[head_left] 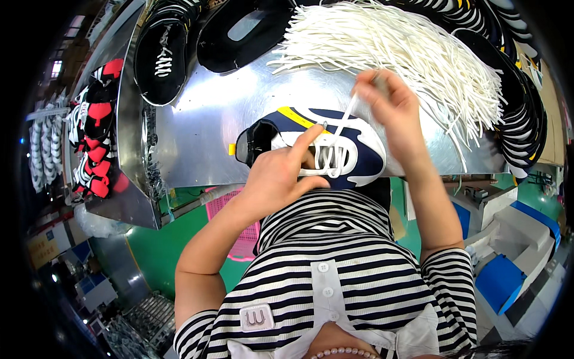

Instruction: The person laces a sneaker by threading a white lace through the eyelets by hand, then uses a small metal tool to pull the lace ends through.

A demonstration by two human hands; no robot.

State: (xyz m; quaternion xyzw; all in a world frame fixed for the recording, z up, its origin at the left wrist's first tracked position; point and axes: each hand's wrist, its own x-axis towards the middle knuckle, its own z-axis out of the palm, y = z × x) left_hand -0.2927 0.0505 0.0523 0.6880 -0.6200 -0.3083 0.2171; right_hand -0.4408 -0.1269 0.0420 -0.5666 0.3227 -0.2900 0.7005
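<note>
Steel sheet (209,131), shiny and scuffed, makes up the bench under my hands. On it, near the front edge, lies a navy and white shoe (335,146) with a yellow strip along its top. My left hand (278,176) rests on the shoe, forefinger stretched out and pressing by the eyelets, the other fingers curled loosely round its near side. My right hand (391,107) is raised just above the shoe, fingers pinched tight on a white lace (344,122) that runs taut down into the eyelets.

Behind the right hand a thick heap of white laces (418,54) fans across the bench. Black shoes (161,51) lie at the far left, one already laced in white, and a curved row of black uppers (526,113) lines the right edge. Left of the bench, lower down, is a stack of red and black shoes (98,125).

A small yellow tab (231,149) sits at the shoe's heel end. A pink crate (239,227) stands beneath the bench on a green floor (161,251), and blue boxes (499,281) sit at the lower right. A yellow sign (45,248) shows at the far left, too blurred to read.
</note>
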